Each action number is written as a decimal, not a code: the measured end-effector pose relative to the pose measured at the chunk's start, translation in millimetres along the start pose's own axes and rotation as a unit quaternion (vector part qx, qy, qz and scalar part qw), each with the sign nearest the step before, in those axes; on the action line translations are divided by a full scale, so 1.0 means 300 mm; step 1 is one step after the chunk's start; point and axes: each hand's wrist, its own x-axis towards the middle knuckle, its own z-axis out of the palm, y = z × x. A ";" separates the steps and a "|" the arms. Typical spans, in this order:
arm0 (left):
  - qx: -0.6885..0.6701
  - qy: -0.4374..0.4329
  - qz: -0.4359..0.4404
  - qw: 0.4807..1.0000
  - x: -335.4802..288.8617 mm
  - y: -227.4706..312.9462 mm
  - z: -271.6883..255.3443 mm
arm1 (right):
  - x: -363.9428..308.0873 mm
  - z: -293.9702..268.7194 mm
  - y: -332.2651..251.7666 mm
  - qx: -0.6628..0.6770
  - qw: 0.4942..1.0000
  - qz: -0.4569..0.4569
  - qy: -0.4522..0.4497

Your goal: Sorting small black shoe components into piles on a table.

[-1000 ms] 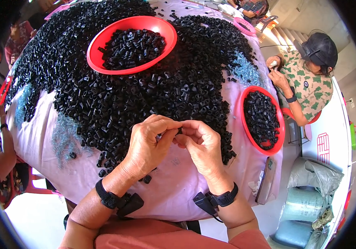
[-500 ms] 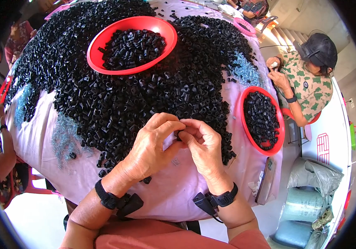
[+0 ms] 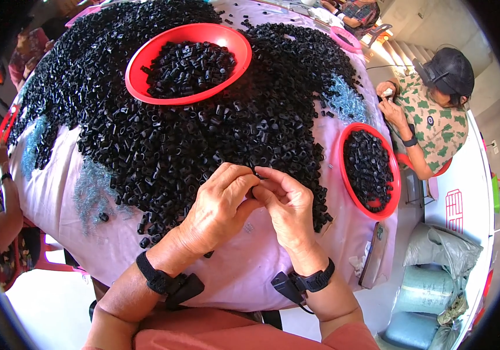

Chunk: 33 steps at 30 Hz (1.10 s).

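Observation:
My left hand (image 3: 218, 201) and my right hand (image 3: 288, 207) meet at the near edge of a wide heap of small black plastic parts (image 3: 203, 137). Both hands are closed, fingertips pinched together around a small black plastic part (image 3: 252, 191), mostly hidden by the fingers. On the cloth just below the fingers lie a few tiny clear pieces (image 3: 248, 227). Loose black parts (image 3: 148, 240) are scattered left of my left wrist. A black strap with a small box sits on each wrist.
A red basin (image 3: 135, 69) of black parts rests on the heap; another red basin (image 3: 396, 175) stands at right. Small clear pieces lie in piles left (image 3: 90, 195) and far right (image 3: 343, 98). A phone (image 3: 373, 255) lies near the right edge. A person (image 3: 430, 111) sits at right, others farther off.
My hands stay together at nearly the same spot, with small shifts of the fingers over the black part. The view has shifted slightly.

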 end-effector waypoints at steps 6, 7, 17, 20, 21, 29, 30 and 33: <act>0.013 0.013 0.012 1.000 0.010 0.018 0.004 | 0.004 -0.005 0.003 0.037 0.999 0.018 0.010; 0.006 0.014 -0.006 1.000 0.012 0.022 0.006 | 0.005 -0.005 0.003 0.037 0.999 0.019 0.011; 0.027 -0.005 -0.038 0.999 -0.003 0.011 0.004 | 0.009 -0.003 0.005 0.071 0.997 0.043 0.003; 0.034 -0.008 -0.061 0.998 -0.007 0.009 0.003 | 0.014 -0.004 0.009 0.076 0.995 0.065 -0.005; 0.034 -0.007 -0.061 0.998 -0.008 0.008 0.002 | 0.016 -0.001 0.011 0.080 0.994 0.071 -0.007; 0.039 0.004 -0.031 0.999 -0.011 0.007 0.006 | 0.011 -0.002 0.001 0.069 0.994 0.079 0.013; 0.039 0.004 -0.031 0.999 -0.009 0.010 0.005 | 0.011 0.000 -0.003 0.060 0.994 0.085 0.018; 0.042 -0.005 -0.033 0.999 -0.004 0.021 0.001 | 0.008 -0.002 -0.005 0.044 0.995 0.086 0.020</act>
